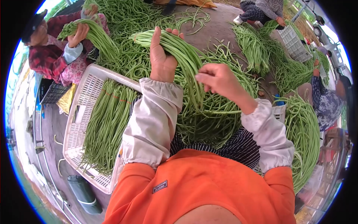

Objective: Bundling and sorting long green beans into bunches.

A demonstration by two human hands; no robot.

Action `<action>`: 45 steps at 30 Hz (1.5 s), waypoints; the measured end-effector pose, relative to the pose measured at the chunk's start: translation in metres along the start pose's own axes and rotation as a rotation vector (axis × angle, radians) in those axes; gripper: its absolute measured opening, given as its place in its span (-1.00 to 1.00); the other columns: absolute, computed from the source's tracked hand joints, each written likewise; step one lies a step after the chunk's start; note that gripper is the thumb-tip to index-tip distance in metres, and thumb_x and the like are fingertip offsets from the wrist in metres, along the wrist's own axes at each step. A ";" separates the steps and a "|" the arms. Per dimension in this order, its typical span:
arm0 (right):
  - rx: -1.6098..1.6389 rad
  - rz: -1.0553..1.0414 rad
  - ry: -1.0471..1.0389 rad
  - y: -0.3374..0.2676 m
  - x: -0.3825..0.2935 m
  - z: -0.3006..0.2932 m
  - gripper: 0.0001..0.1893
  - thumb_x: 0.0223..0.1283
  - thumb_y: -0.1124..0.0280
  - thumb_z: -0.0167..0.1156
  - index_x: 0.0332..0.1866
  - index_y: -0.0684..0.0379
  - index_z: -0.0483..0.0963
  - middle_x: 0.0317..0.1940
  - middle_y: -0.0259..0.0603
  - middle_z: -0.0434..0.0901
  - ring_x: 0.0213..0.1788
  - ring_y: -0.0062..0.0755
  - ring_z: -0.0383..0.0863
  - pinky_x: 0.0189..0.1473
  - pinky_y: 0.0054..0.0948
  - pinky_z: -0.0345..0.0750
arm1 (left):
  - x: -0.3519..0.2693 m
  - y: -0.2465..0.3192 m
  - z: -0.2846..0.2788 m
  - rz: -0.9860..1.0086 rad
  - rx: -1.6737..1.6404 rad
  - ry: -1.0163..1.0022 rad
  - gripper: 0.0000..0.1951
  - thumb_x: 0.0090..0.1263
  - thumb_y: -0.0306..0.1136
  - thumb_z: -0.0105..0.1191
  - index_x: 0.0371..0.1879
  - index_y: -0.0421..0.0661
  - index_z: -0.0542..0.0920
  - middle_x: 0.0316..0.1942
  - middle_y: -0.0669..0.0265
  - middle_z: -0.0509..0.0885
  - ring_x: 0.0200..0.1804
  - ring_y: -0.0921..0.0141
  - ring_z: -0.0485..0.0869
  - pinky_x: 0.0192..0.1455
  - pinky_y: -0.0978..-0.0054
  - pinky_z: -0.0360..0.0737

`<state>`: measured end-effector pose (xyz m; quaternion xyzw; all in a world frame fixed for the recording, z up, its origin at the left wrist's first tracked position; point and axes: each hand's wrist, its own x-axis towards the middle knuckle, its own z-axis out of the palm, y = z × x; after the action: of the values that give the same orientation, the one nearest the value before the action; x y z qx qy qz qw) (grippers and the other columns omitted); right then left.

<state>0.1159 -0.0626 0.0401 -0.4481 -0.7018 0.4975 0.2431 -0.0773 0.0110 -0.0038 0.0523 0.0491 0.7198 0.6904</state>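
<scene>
My left hand (165,56) holds a thick bundle of long green yard-long beans (181,50), thumb on one side and fingers round the other. The stem ends point left and the free ends droop to the right. My right hand (223,81) is beside the drooping part, its fingertips at the edge of the beans; whether they pinch a bean is hard to tell. Below both hands lies a loose heap of beans (212,120) in front of my lap. A white plastic crate (73,120) to the left holds several bundles (109,128) tied with orange bands.
At upper left a person (53,56) grips another bean bundle (95,33). More bean piles (251,50) lie ahead and at right, with people (260,11) and a white crate (295,42) beside them. Beans (300,140) rise at my right. A dark green roll (84,194) lies at lower left.
</scene>
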 end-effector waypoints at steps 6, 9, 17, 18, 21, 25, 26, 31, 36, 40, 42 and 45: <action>0.819 0.185 -0.103 -0.008 -0.001 -0.040 -0.80 0.36 0.40 0.17 -0.22 0.37 0.56 -0.54 -0.30 0.56 -0.68 -0.63 0.43 -0.65 -0.70 0.36 | -0.007 -0.002 0.009 -0.029 0.031 0.040 -0.40 0.47 0.23 -0.12 -0.16 -0.22 0.45 -0.24 0.19 0.58 -0.18 0.22 0.61 0.05 0.10 0.59; 0.937 0.172 -0.133 -0.006 -0.002 -0.045 -0.79 0.39 0.41 0.14 -0.18 0.41 0.52 -0.52 -0.27 0.56 -0.65 -0.66 0.44 -0.64 -0.71 0.37 | -0.009 -0.004 0.010 -0.019 0.013 -0.012 -0.35 0.48 0.24 -0.24 -0.13 -0.28 0.46 -0.21 0.11 0.58 -0.11 0.17 0.58 0.15 0.02 0.54; 0.150 0.143 -0.252 -0.009 -0.035 -0.040 -0.70 0.39 0.23 0.17 -0.20 0.33 0.56 -0.54 -0.42 0.55 -0.59 -0.74 0.42 -0.54 -0.69 0.33 | -0.005 0.011 0.002 -0.057 0.021 -0.083 -0.23 0.50 0.34 -0.54 -0.17 -0.25 0.45 -0.30 0.10 0.55 -0.17 0.17 0.55 0.13 0.04 0.53; 0.081 0.177 -0.275 -0.010 -0.041 -0.043 -0.69 0.40 0.22 0.17 -0.18 0.33 0.56 -0.52 -0.43 0.56 -0.55 -0.77 0.44 -0.51 -0.68 0.36 | -0.003 0.014 0.001 -0.040 0.013 -0.069 -0.21 0.48 0.36 -0.58 -0.18 -0.25 0.44 -0.31 0.11 0.55 -0.19 0.18 0.54 0.11 0.05 0.53; -0.042 0.202 -0.222 -0.010 -0.060 -0.056 -0.74 0.36 0.27 0.20 -0.19 0.32 0.57 -0.52 -0.37 0.58 -0.52 -0.72 0.49 -0.45 -0.64 0.40 | 0.000 0.019 -0.001 -0.024 0.027 -0.008 -0.23 0.51 0.33 -0.58 -0.19 -0.25 0.44 -0.32 0.11 0.54 -0.21 0.17 0.53 0.10 0.07 0.51; -0.509 0.051 -0.011 0.005 -0.089 -0.095 -0.79 0.29 0.34 0.20 -0.23 0.31 0.58 -0.47 -0.25 0.63 -0.45 -0.49 0.57 -0.34 -0.44 0.49 | 0.005 0.036 -0.001 -0.041 -0.030 -0.036 -0.26 0.54 0.28 -0.57 -0.19 -0.26 0.44 -0.35 0.10 0.54 -0.23 0.16 0.51 0.08 0.08 0.51; -0.636 -0.018 0.114 0.012 -0.094 -0.107 -0.81 0.26 0.36 0.20 -0.24 0.30 0.58 -0.44 -0.21 0.64 -0.42 -0.40 0.60 -0.31 -0.37 0.51 | 0.005 0.037 -0.001 -0.036 0.038 -0.041 -0.28 0.55 0.26 -0.56 -0.19 -0.26 0.44 -0.34 0.11 0.54 -0.23 0.16 0.51 0.08 0.07 0.51; -1.295 0.142 0.381 0.047 -0.108 -0.186 -0.76 0.19 0.31 0.25 -0.15 0.27 0.58 -0.35 -0.07 0.66 -0.26 -0.18 0.69 -0.21 -0.18 0.53 | 0.001 0.033 0.003 -0.028 0.014 -0.057 -0.36 0.58 0.18 -0.44 -0.19 -0.26 0.45 -0.32 0.10 0.54 -0.21 0.21 0.55 0.09 0.06 0.52; -1.136 0.281 0.349 0.057 -0.097 -0.186 -0.63 0.18 0.29 0.30 0.03 0.28 0.55 -0.12 0.02 0.67 -0.07 -0.12 0.69 -0.05 -0.21 0.57 | -0.010 0.014 0.015 0.046 0.381 -0.043 -0.76 0.46 -0.26 0.05 -0.19 -0.24 0.52 -0.43 0.22 0.63 -0.37 0.27 0.67 -0.32 0.34 0.64; -0.449 -0.004 0.364 0.020 -0.047 -0.143 -0.49 0.24 0.20 0.31 0.19 0.31 0.48 0.09 0.05 0.62 0.13 -0.17 0.64 0.20 -0.29 0.54 | -0.017 -0.011 0.024 0.111 0.763 -0.141 -0.80 0.39 -0.41 0.08 -0.10 -0.23 0.48 -0.38 0.18 0.64 -0.37 0.27 0.67 -0.30 0.35 0.64; -0.301 -0.132 0.373 -0.009 -0.023 -0.116 -0.42 0.23 0.13 0.32 0.21 0.35 0.45 0.09 0.09 0.61 0.14 -0.18 0.63 0.23 -0.29 0.53 | -0.020 -0.023 0.027 0.299 0.963 -0.205 -0.71 0.32 -0.52 0.11 0.00 -0.20 0.42 -0.31 0.19 0.66 -0.37 0.26 0.68 -0.27 0.38 0.63; -0.069 -0.310 0.396 -0.053 0.007 -0.074 -0.23 0.16 -0.04 0.35 0.27 0.40 0.37 0.09 0.21 0.57 0.17 -0.11 0.61 0.23 -0.26 0.53 | -0.024 -0.035 0.030 0.557 1.297 -0.279 -0.64 0.30 -0.55 0.09 0.06 -0.19 0.36 -0.25 0.18 0.66 -0.34 0.26 0.68 -0.24 0.38 0.62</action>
<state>0.1510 -0.0263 0.1164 -0.4319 -0.7174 0.3328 0.4336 -0.0375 -0.0119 0.0212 0.5540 0.3629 0.6817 0.3108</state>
